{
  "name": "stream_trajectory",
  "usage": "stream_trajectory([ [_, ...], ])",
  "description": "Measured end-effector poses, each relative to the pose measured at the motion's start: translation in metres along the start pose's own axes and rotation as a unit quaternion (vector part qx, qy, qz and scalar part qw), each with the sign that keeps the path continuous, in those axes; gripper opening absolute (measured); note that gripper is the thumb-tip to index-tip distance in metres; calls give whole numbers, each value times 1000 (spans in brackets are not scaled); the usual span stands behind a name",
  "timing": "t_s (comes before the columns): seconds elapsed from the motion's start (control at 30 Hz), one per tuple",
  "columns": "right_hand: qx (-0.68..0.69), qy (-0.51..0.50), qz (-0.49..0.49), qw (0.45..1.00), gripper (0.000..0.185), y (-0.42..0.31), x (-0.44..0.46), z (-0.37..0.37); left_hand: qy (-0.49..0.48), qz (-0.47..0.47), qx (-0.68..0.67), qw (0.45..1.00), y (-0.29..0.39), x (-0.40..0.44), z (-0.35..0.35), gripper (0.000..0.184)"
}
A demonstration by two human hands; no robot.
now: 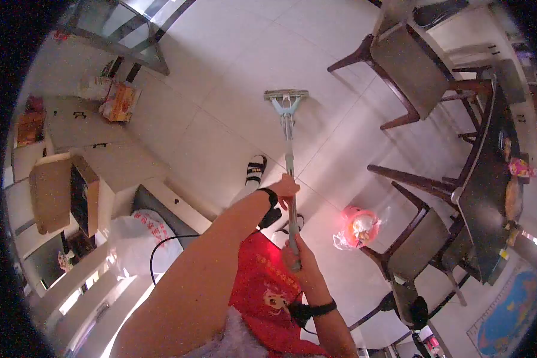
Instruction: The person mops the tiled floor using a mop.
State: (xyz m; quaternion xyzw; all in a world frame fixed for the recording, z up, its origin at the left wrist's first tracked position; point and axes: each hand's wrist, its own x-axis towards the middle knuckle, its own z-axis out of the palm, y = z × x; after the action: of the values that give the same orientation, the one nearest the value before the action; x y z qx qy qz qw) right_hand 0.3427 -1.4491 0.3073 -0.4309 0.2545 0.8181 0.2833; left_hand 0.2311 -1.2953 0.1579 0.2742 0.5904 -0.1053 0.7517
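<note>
A sponge mop (287,128) stretches out ahead of me, its wide flat head resting on the pale tiled floor (232,71). Higher on the pole, the fingers of my left hand (285,190) are wrapped round it. Nearer my body, my right hand (301,256) grips the lower end of the same pole. Both wrists carry dark bands. Below my hands hangs a red apron (262,292) with a printed figure. One sandalled foot (256,170) shows left of the pole; the other is partly hidden behind my hands.
A pink bin (361,227) lined with a plastic bag stands on the right, near chairs (411,68) and a dark table (489,197). Left are cabinets (83,128), a cardboard box (51,194), a white plastic bag (143,238) and an orange carton (120,102).
</note>
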Motion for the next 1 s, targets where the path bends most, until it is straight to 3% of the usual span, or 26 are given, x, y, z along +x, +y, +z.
stream_trajectory([
  [0.03, -38, 28, 13, 999, 27, 4, -24, -21, 0, -14, -9, 1000, -25, 16, 30, 42],
  [0.07, -76, 57, 25, 995, 26, 10, -46, -44, -35, 110, 4, 993, -83, 65, 60, 40],
  [0.13, -163, 112, -43, 979, 26, 39, -87, -100, -42, 311, 155, 937, -156, 89, 123, 31],
  [0.2, -131, 163, -24, 978, 26, 55, -132, -128, 19, 441, 415, 796, -185, 70, 187, 20],
  [0.27, -24, 206, 49, 977, 26, 69, -186, -131, 45, 497, 523, 691, -209, 43, 235, 14],
  [0.33, -7, 234, 79, 969, 26, 77, -222, -129, 38, 515, 509, 689, -219, -4, 271, 16],
  [0.4, -40, 253, 100, 962, 25, 73, -249, -118, -6, 472, 521, 711, -225, -13, 301, 16],
  [0.47, -21, 166, 123, 978, 26, 80, -257, -167, -88, 359, 552, 747, -229, 6, 328, 19],
  [0.53, -46, 139, 130, 981, 25, 75, -255, -156, 3, 238, 360, 902, -227, -6, 328, 32],
  [0.6, -117, 174, 119, 971, 22, 60, -251, -118, 69, 121, 157, 978, -206, -28, 308, 46],
  [0.63, -132, 165, 113, 971, 21, 57, -241, -104, 89, 71, 62, 992, -163, -66, 278, 53],
  [0.67, -147, 157, 106, 971, 20, 57, -229, -89, 108, 21, -35, 993, -138, -86, 254, 59],
  [0.73, -205, 140, 77, 966, 21, 52, -196, -56, 183, 140, 111, 967, -164, -27, 224, 59],
  [0.8, -284, 124, 33, 950, 21, 47, -147, -24, 248, 146, 105, 952, -144, -22, 171, 57],
  [0.87, -290, 69, -15, 954, 21, 32, -88, 7, 247, 85, -23, 965, -73, -48, 77, 55],
  [0.9, -188, 29, 22, 981, 21, 21, -48, 5, 218, 74, -71, 971, -52, -46, 37, 54],
  [0.93, -84, -10, 59, 995, 22, 9, -11, 10, 272, 119, 11, 955, -61, 10, 5, 57],
  [0.97, -100, 48, 33, 993, 24, -2, 13, 57, 307, 130, 14, 943, -32, -8, -35, 50],
  [1.0, -10, -76, 73, 994, 26, -15, 52, 63, 323, 169, 54, 930, -17, 2, -74, 45],
])
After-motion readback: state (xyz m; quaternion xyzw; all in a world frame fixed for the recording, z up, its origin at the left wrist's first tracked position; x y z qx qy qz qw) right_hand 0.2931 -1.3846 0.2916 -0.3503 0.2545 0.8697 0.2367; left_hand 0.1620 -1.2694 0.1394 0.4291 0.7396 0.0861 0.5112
